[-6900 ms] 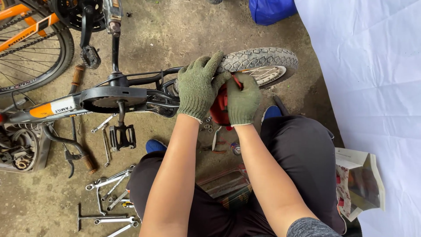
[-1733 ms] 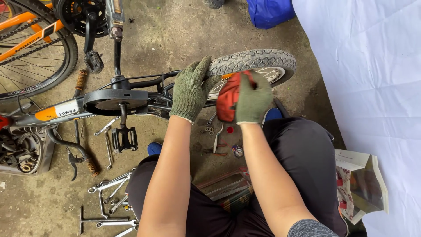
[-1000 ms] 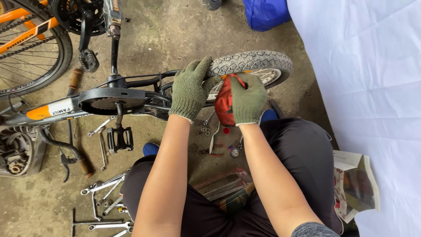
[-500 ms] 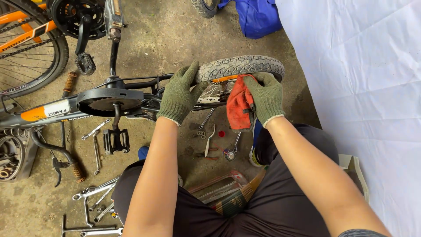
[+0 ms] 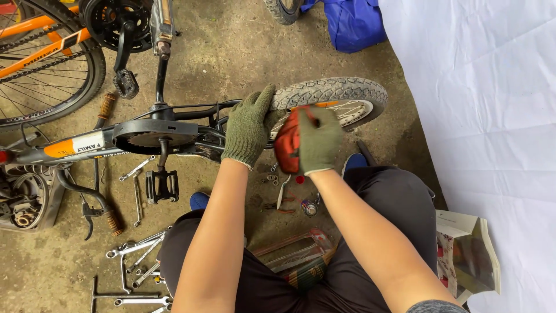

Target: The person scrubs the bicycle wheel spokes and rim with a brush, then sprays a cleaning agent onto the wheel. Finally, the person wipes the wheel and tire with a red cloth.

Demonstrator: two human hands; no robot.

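Both your forearms reach forward, bare to the wrists. Your gloved left hand [image 5: 249, 126] lies palm down, fingers curled forward. Your gloved right hand [image 5: 317, 141] is closed in a grip just beside it.

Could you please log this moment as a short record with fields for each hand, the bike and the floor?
left hand: gloved left hand grips the small bicycle's rear tyre
right hand: gloved right hand presses a red rag at the wheel
bicycle: lies on its side, black chain guard facing up
floor: wrenches by the left knee; small parts under the hands
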